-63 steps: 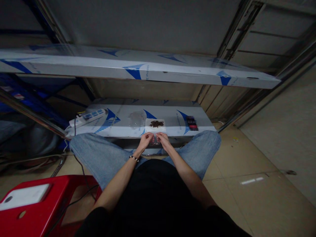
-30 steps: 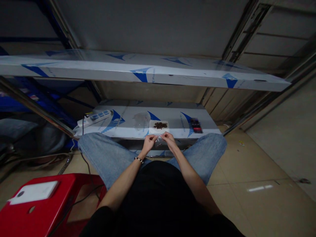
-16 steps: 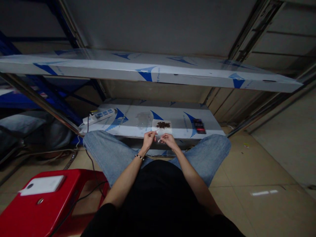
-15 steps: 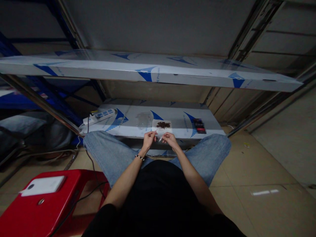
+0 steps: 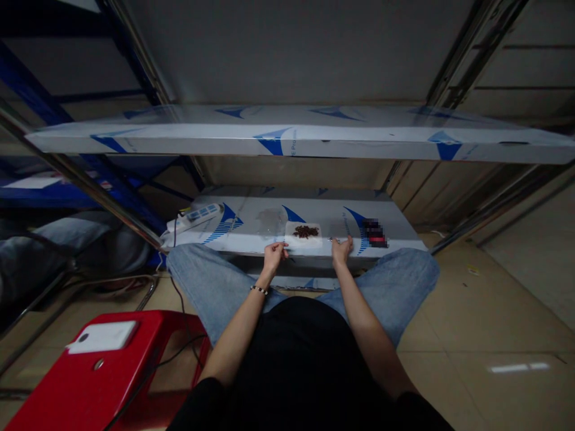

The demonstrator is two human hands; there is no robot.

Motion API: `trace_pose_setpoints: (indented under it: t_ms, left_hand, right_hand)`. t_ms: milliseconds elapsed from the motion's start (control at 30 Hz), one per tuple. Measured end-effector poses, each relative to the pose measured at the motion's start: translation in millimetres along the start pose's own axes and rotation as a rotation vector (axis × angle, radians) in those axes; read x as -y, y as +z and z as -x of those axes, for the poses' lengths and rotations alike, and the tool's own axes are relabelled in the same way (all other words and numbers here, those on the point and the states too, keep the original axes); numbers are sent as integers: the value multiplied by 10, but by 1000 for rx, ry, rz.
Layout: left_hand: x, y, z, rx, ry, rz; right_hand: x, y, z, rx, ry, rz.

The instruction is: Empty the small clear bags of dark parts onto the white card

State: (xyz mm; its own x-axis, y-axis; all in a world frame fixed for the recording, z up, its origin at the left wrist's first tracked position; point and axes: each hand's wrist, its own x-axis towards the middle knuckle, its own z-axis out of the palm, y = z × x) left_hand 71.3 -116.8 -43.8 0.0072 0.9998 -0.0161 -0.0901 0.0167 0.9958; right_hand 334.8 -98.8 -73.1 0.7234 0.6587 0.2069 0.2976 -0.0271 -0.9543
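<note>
On the lower shelf, small brown pieces (image 5: 306, 231) lie heaped on a white sheet (image 5: 296, 244). My left hand (image 5: 275, 256) is closed at the sheet's near left corner, fingertips pinched together; whatever they hold is too small to make out. Right of the sheet, my right hand (image 5: 342, 248) rests low over the shelf's front part, its fingers bent around a small glinting piece that looks like clear plastic. A flat patch of clear plastic (image 5: 269, 221) lies left of the sheet. Farther right is a dark and red item (image 5: 375, 233), blurred out by pixels.
A white power strip (image 5: 202, 214) sits at the shelf's left end. The upper shelf (image 5: 305, 143) spans above the hands. At lower left, a white phone-like device (image 5: 103, 336) lies on a red stool (image 5: 58, 383), with a black cable running across it.
My hands have parted: the right moved rightward from in front of the sheet, carrying the glinting piece. My left hand stays near the sheet's corner. The view has shifted slightly.
</note>
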Motion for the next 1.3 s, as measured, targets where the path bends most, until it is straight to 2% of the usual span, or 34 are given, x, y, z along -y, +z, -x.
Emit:
trace_pose_setpoints:
  t_ms: [100,167,233,333,400,533,700,800,867,1000,1133,1233,1300]
  left_hand:
    - [40,-9,-6,-20,-8,-33]
    - [77,-9,-18,-22,3,-80]
    - [96,-14,-49,-34,70,-199]
    - [56,-64,-152,-79,277,-488]
    - [-10,-143,-260,-111,380,-667]
    - [-94,-387,-509,-128,406,-958]
    - [46,-606,-645,28,314,-1295]
    - [143,-590,-612,55,223,-1371]
    - [169,-547,-575,63,214,-1390]
    - [134,-481,-541,76,246,-1413]
    - [75,-492,-641,16,328,-1416]
    - [104,-543,-762,80,398,-1419]
    - [163,-576,-810,134,382,-1400]
  right_hand:
    - [-3,-53,107,-95,67,69]
    - [26,-69,189,-10,46,18]
    - [66,-50,272,123,-1,-31]
    - [121,19,402,331,-99,-64]
    - [146,55,475,405,-158,-76]
    - [178,51,530,404,-171,-84]
    - [196,10,509,365,-153,-125]
    - [181,20,516,381,-140,-133]
    - [162,34,525,405,-118,-130]
    - [121,55,539,431,-72,-151]
    - [102,61,553,437,-49,-185]
    - [107,58,567,450,-33,-195]
    - [116,56,576,459,-26,-195]
